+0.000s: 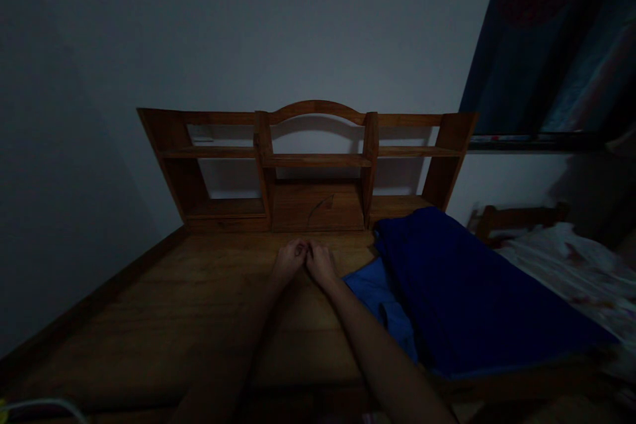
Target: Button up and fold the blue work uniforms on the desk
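Observation:
My left hand [289,260] and my right hand [320,261] meet over the wooden desk top [199,305], fingertips touching or nearly so. Both sets of fingers are curled in a pinch. A thin dark curved strand [318,206] shows just beyond them, against the wooden panel. Whether it runs into my fingers or is separate I cannot tell. What the fingers hold, if anything, is hidden by the dim light and their own knuckles.
Along the back of the desk stands a wooden shelf unit [318,160] with several compartments. Dark blue cloth [462,298] lies over the right side, with lighter blue fabric [380,295] beneath. A pale cable [47,402] curves at the lower left. Patterned bedding [571,265] lies farther right.

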Action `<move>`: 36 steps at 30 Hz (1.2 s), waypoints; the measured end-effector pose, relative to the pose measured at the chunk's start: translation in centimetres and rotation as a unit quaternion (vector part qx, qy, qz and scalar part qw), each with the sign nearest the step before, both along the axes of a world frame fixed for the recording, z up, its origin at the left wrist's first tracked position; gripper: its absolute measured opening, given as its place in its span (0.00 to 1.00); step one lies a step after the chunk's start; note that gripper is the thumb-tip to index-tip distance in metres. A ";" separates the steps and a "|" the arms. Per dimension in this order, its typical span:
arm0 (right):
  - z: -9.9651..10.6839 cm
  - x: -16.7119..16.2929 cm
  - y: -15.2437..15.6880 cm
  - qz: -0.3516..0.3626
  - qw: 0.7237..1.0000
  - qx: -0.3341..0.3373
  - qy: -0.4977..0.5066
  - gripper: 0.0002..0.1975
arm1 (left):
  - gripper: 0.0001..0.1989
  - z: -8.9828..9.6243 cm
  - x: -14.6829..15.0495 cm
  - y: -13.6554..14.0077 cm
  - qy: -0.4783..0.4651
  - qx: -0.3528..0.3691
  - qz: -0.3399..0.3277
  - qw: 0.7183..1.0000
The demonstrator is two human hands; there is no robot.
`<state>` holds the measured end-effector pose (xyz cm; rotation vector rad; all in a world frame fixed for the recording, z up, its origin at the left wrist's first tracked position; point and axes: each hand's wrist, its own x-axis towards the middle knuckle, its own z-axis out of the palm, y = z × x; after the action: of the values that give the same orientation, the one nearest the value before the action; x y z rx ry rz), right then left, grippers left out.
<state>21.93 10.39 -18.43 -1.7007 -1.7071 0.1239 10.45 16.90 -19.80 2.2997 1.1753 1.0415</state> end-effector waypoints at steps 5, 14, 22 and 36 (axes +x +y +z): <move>0.1 0.0 -0.2 0.000 1.000 0.003 0.003 0.14 | 0.08 0.0 0.0 0.0 -0.006 0.007 0.003 1.000; 0.2 0.0 -0.2 0.001 1.000 0.007 0.002 0.14 | 0.09 -0.1 0.0 0.1 -0.009 -0.008 0.001 1.000; 0.1 0.0 -0.2 -0.001 1.000 0.010 -0.005 0.13 | 0.09 0.5 0.0 -0.4 -0.003 0.010 -0.003 1.000; 0.2 0.0 -0.4 -0.005 1.000 0.000 -0.015 0.13 | 0.09 0.1 0.0 0.0 -0.003 -0.004 -0.008 1.000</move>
<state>21.90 10.03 -18.20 -1.7187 -1.7210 0.0935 10.46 16.88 -19.70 2.2952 1.1550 1.0351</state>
